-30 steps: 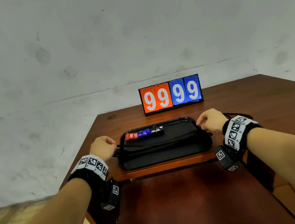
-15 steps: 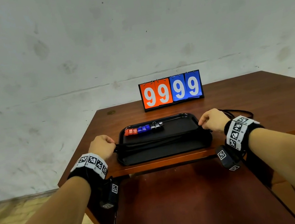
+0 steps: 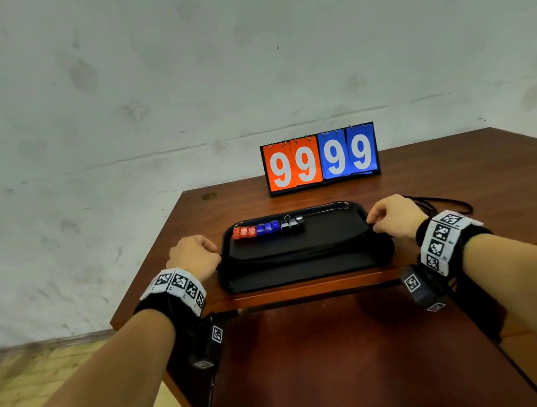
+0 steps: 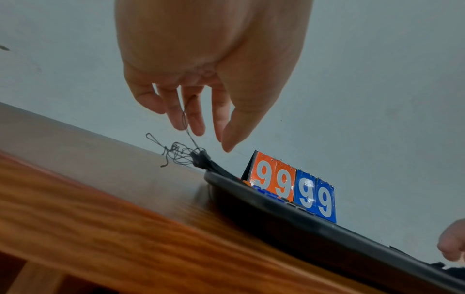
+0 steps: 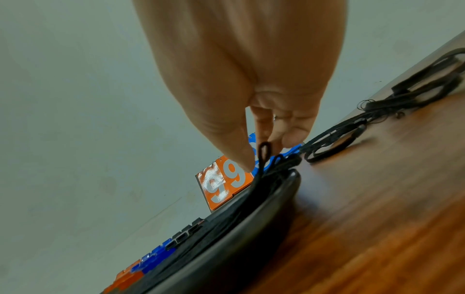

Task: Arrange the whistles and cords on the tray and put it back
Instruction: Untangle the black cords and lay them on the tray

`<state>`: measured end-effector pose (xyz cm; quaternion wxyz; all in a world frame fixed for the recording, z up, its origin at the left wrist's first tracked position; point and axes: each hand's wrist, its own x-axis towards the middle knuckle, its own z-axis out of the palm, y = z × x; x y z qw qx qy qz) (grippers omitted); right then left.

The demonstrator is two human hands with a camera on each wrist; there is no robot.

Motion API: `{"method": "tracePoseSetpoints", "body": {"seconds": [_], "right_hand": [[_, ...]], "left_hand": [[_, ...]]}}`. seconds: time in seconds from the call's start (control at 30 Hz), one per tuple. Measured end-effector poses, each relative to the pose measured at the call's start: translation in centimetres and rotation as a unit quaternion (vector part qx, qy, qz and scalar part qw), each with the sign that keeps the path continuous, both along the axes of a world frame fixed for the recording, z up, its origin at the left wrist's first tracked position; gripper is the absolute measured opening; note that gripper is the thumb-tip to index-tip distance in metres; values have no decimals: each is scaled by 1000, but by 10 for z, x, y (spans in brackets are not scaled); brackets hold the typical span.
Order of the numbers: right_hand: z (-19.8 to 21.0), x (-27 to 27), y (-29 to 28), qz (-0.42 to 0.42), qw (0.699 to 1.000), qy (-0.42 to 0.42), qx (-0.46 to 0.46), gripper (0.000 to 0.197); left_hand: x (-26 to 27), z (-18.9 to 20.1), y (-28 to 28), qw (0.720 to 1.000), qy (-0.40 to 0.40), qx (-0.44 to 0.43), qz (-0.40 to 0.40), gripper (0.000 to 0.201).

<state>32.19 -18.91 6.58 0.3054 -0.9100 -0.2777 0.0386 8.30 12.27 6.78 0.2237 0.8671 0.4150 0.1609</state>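
A black tray [image 3: 305, 277] lies on the wooden table, and red, blue and black whistles [image 3: 269, 228] stand in a row along its far left. A bundle of black cords [image 3: 301, 253] stretches across the tray from end to end. At the tray's left end my left hand [image 3: 198, 253] hangs over the loose cord ends [image 4: 186, 157], with one thin cord [image 4: 185, 117] caught between its fingers. At the right end my right hand [image 3: 389, 215] pinches a cord loop [image 5: 264, 151] between thumb and finger, just above the tray's rim [image 5: 276, 191].
A flip scoreboard [image 3: 321, 159] reading 9999 stands behind the tray. More black cords [image 3: 446, 203] lie on the table to the right of my right hand. The tray sits near the table's front edge [image 3: 307, 292], with a lower wooden surface [image 3: 351, 364] below it.
Both hands have stayed at the tray's two ends, holding the cords. The tray and table look slightly farther off as the head view shifted.
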Motion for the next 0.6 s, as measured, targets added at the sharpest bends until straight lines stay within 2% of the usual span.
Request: {"method": "tracePoseSetpoints", "body": {"seconds": [0.1, 0.23, 0.43, 0.6], "right_hand": [[4, -3, 5, 6, 999, -34, -10, 14], [9, -8, 20, 69, 991, -74, -87, 30], [18, -25, 44, 142, 965, -69, -210, 55], [14, -32, 54, 181, 947, -54, -260, 63]], "left_hand": [[4, 4, -9, 999, 6, 39, -7, 15], [16, 9, -21, 996, 40, 56, -55, 18], [33, 7, -33, 981, 140, 57, -120, 24], [40, 1, -34, 971, 186, 79, -131, 28]]}}
